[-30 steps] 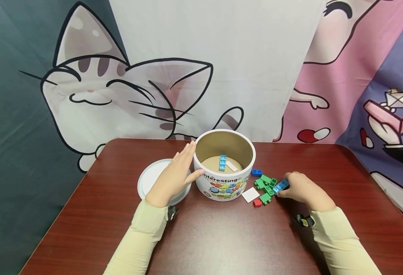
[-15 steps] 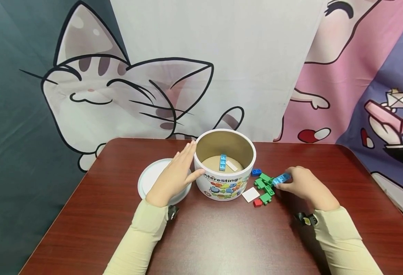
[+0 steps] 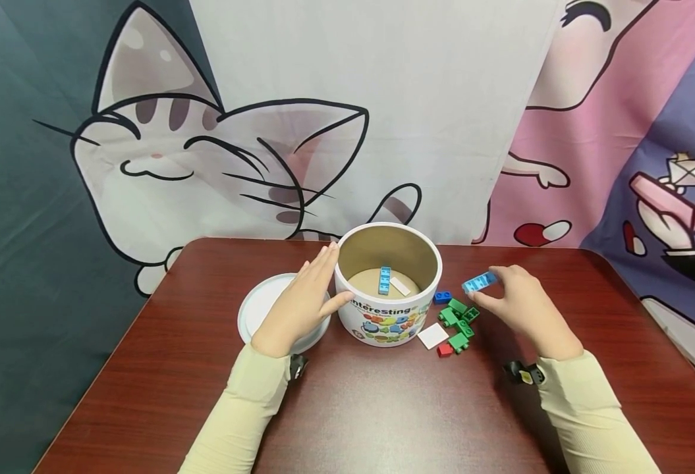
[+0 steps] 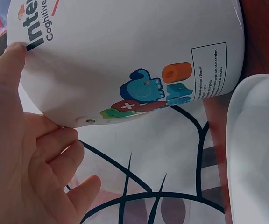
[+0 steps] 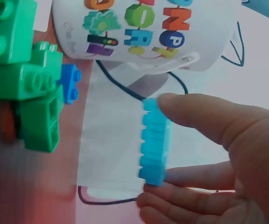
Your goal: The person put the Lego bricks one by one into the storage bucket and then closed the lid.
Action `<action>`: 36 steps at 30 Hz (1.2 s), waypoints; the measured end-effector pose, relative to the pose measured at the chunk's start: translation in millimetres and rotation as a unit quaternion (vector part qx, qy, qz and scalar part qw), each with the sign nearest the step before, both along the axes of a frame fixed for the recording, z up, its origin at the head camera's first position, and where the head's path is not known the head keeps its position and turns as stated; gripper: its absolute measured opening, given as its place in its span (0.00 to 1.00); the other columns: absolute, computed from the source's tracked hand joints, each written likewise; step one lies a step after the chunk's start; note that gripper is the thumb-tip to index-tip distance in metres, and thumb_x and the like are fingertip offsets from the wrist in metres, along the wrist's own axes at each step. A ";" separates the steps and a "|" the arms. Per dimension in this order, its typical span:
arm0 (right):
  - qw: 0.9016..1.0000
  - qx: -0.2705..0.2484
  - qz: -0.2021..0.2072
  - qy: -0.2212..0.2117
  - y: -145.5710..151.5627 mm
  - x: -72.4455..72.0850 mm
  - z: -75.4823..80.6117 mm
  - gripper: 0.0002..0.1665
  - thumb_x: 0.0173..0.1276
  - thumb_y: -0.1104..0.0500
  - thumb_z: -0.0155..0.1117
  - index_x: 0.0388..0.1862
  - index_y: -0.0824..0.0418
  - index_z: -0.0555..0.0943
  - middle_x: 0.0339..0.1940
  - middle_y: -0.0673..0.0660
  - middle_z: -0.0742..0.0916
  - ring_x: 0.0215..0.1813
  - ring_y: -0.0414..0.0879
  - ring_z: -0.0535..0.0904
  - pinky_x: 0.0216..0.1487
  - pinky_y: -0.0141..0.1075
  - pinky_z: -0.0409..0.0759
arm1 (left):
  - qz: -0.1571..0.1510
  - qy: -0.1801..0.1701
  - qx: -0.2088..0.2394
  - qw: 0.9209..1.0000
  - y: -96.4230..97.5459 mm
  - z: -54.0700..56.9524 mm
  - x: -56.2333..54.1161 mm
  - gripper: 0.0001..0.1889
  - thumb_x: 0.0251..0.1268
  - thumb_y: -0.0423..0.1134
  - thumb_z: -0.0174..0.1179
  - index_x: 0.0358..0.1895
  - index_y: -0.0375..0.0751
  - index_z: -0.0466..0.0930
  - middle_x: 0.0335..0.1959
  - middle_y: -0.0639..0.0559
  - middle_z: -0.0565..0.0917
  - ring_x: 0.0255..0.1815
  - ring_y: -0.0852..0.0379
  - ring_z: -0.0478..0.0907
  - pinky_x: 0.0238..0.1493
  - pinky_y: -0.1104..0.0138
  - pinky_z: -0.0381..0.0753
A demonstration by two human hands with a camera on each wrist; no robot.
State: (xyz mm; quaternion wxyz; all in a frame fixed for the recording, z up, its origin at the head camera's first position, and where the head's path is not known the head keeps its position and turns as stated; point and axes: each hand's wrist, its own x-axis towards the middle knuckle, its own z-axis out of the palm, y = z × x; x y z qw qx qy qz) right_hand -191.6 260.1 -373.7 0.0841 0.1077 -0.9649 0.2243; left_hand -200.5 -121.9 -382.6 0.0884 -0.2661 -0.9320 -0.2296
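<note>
My right hand (image 3: pixel 528 309) pinches a light blue toy brick (image 3: pixel 479 282) between thumb and fingers, raised over the table to the right of a white bucket (image 3: pixel 354 320). In the right wrist view the brick (image 5: pixel 153 144) shows a row of studs down one side. My left hand (image 3: pixel 300 308), its fingers straight, rests against the bucket's left side near the rim. In the left wrist view thumb and fingertips touch the printed bucket (image 4: pixel 92 51). Inside the bucket lie another light blue brick (image 3: pixel 385 281) and a small white piece (image 3: pixel 400 286).
Several green bricks (image 3: pixel 458 342) lie right of the bucket, with a dark blue brick (image 3: pixel 442 297), a red brick (image 3: pixel 444 351) and a white square tile (image 3: pixel 433 336). A white lid (image 3: pixel 258 309) lies under my left hand on the brown table (image 3: pixel 383 408). Printed cloth hangs behind.
My right hand has lifted the light blue brick from beside the green bricks, up and slightly left. The left hand and the bucket stay in place.
</note>
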 end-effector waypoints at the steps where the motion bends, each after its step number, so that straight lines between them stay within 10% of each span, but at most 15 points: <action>1: 1.000 -0.006 -0.002 0.009 -1.6 0.3 1.8 0.39 0.64 0.51 0.74 0.60 0.81 0.74 0.54 0.78 0.79 0.55 0.70 0.75 0.60 0.66 0.74 | 0.000 0.001 0.000 1.000 0.0 0.0 0.0 0.44 0.76 0.59 0.54 0.82 0.38 0.46 0.83 0.45 0.51 0.83 0.50 0.45 0.80 0.49 0.49; 22: 0.974 -0.127 0.010 0.187 -56.0 -0.1 35.2 0.38 0.57 0.57 0.81 0.64 0.71 0.79 0.55 0.68 0.84 0.52 0.61 0.80 0.54 0.58 0.80 | 0.003 -0.004 -0.003 1.000 -0.6 -1.2 0.9 0.45 0.76 0.60 0.53 0.82 0.37 0.46 0.83 0.47 0.49 0.83 0.53 0.44 0.80 0.50 0.48; 36: 0.983 -0.131 0.071 0.104 -95.4 -21.5 43.6 0.41 0.61 0.56 0.79 0.68 0.73 0.74 0.58 0.70 0.81 0.55 0.62 0.82 0.57 0.56 0.81 | 0.001 -0.010 0.001 1.000 -0.6 0.3 -0.3 0.45 0.75 0.60 0.54 0.82 0.38 0.46 0.83 0.47 0.49 0.83 0.54 0.43 0.80 0.50 0.48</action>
